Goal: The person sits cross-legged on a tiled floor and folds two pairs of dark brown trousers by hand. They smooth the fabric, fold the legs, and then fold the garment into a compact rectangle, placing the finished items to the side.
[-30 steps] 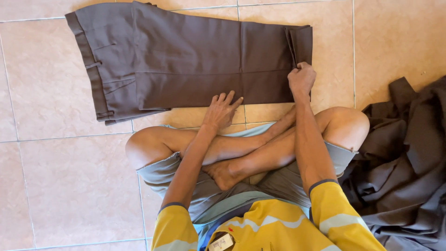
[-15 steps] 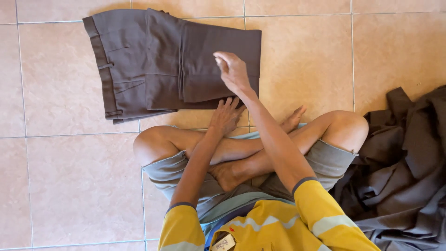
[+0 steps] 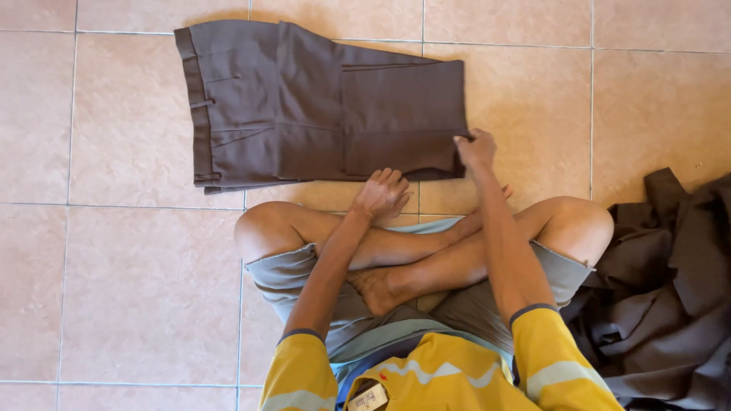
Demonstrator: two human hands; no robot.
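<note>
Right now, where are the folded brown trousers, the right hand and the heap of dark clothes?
folded brown trousers [image 3: 304,106]: head view, middle of the folded cloth.
right hand [image 3: 475,149]: head view, back of the hand at the trousers' corner.
heap of dark clothes [image 3: 670,304]: head view, middle of the pile.

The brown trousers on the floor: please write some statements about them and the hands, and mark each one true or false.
1. The brown trousers lie folded on a tiled floor. True.
2. The right hand grips the fold's near right corner. True.
3. The left hand is raised high in the air. False: it rests at the near edge of the trousers.
4. A heap of dark clothes lies to the person's left. False: it lies to the right.
</note>
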